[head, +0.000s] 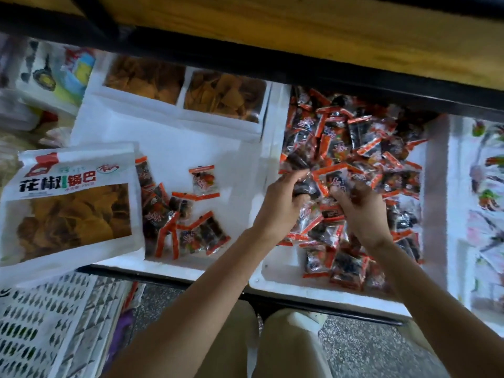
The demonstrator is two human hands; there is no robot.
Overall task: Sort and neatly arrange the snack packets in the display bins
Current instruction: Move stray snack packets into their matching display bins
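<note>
Many small red-and-black snack packets (354, 148) fill the right white foam bin (313, 291). My left hand (283, 197) grips a dark packet (306, 188) at the bin's left side. My right hand (360, 211) pinches packets (334, 180) in the middle of the pile. Several of the same packets (180, 222) lie loose in the left white bin (169, 148), one packet (203, 180) apart from the rest.
A large white bag of brown crisps (68, 203) lies over the left bin's front left corner. Two more crisp bags (185, 88) stand at its back. A white perforated crate (41, 331) sits lower left. Another bin of packets (488, 200) is at the right. A dark shelf edge (245, 58) runs overhead.
</note>
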